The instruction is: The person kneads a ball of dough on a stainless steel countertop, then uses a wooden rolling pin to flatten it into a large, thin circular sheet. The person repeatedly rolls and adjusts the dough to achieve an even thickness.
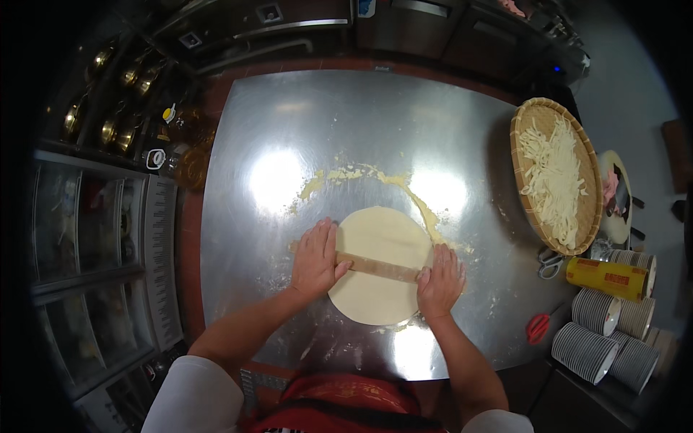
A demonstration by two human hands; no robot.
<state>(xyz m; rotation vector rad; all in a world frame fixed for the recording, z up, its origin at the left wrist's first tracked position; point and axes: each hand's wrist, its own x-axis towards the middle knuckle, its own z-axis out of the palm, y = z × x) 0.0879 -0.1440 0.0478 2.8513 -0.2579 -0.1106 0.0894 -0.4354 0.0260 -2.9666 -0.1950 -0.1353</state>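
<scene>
A round, flat sheet of pale dough [381, 233] lies on the stainless steel table [357, 119] in front of me. Across it rests a wooden rolling pin [379, 267], tilted slightly down to the right. My left hand [315, 260] presses on the pin's left part, palm down with fingers extended. At the other end, my right hand [441, 279] bears on the pin near the dough's right edge and hides the pin's tip. Yellowish flour [349, 173] forms a broken arc beyond the dough, with a thicker streak on its right.
To the right, a woven bamboo tray [517, 162] holds cut noodles [555, 178]. Grey-handled scissors [551, 266], a yellow roll [606, 277], red-handled scissors [537, 327] and stacked plates [584, 352] line the right edge. Large bottles [192, 168] and a glass-doored cabinet [89, 216] stand left.
</scene>
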